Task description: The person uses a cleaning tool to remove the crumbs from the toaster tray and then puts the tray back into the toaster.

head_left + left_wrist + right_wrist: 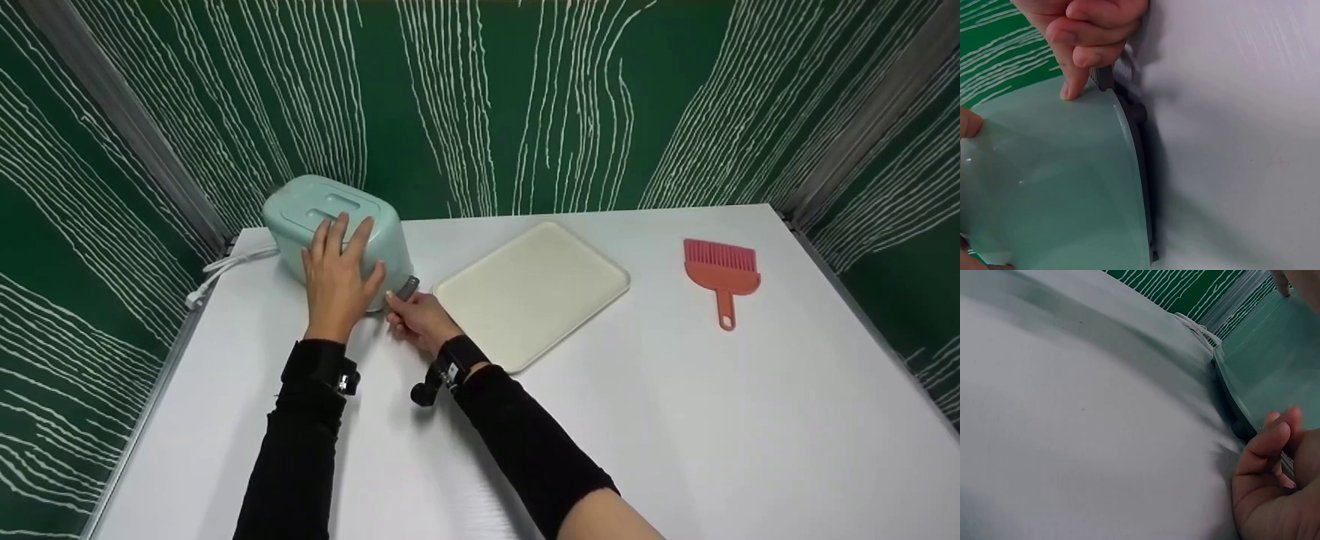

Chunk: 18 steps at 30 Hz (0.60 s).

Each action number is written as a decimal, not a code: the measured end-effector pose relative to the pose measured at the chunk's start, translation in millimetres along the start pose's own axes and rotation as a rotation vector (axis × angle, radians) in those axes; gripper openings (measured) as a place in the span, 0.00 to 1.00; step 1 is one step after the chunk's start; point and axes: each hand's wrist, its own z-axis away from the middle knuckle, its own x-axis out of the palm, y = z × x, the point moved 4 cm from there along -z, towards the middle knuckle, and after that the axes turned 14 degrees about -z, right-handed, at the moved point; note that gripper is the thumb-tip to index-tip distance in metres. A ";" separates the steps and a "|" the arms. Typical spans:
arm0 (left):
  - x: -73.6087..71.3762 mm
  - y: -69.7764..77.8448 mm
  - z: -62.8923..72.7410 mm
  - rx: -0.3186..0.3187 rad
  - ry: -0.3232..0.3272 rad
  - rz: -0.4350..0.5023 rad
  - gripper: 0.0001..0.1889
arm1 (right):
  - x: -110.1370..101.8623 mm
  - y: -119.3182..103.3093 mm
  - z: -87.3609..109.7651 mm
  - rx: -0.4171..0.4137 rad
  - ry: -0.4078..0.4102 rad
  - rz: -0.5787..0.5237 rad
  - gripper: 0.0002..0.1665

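A mint-green toaster (pixel 391 241) with a flat lid on top stands at the back left of the white table. My left hand (pixel 335 274) rests on it, fingers spread over the lid's edge and the thumb against the near side. At the toaster's right end, my right hand (pixel 424 322) pinches a dark grey tab (pixel 408 287) low on the body. The left wrist view has the right hand's curled fingers (pixel 1095 45) around the grey tab (pixel 1104 77), beside the dark base. From the right wrist, the curled fingers mostly cover the tab.
A cream tray (pixel 536 292) lies just right of the toaster. Farther right is a small coral brush (pixel 724 277) with pink bristles. A white cord with a plug (pixel 196 298) hangs over the table's left edge. Green walls with white lines stand behind and at both sides.
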 end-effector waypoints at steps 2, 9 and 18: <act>0.0 0.5 0.2 0.000 0.004 0.003 0.33 | 0.1 0.4 0.1 -0.023 0.004 0.021 0.16; -0.2 2.7 1.2 0.002 0.018 0.026 0.33 | -1.8 0.4 0.3 -0.096 0.042 0.110 0.19; 1.0 -0.1 2.1 -0.004 0.020 0.025 0.33 | -2.7 -0.6 3.1 -0.104 0.057 0.177 0.21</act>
